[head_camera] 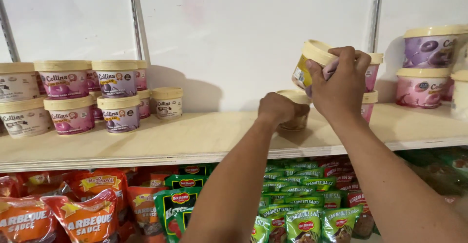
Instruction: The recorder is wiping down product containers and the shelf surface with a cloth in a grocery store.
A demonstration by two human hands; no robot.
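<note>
1. Two bare forearms rise from the lower edge of the view toward a wooden shelf (146, 143).
2. Right hand (340, 84): fingers wrapped firmly around a tilted cream-lidded tub (312, 60), held in the air, clear of the shelf.
3. Left hand (279, 109): closed over the rim of a second tub (294, 121), which stands on the shelf below and to the left of the raised tub.
4. Just behind the right hand, pink tubs (373, 77) stand stacked; further right, a purple tub (429, 45) sits atop a pink one.
5. Well to the left of both grips: stacked tubs (87, 97) in two tiers.
6. Beneath the shelf: green sauce pouches (302, 194) and orange sauce pouches (73, 213).
</note>
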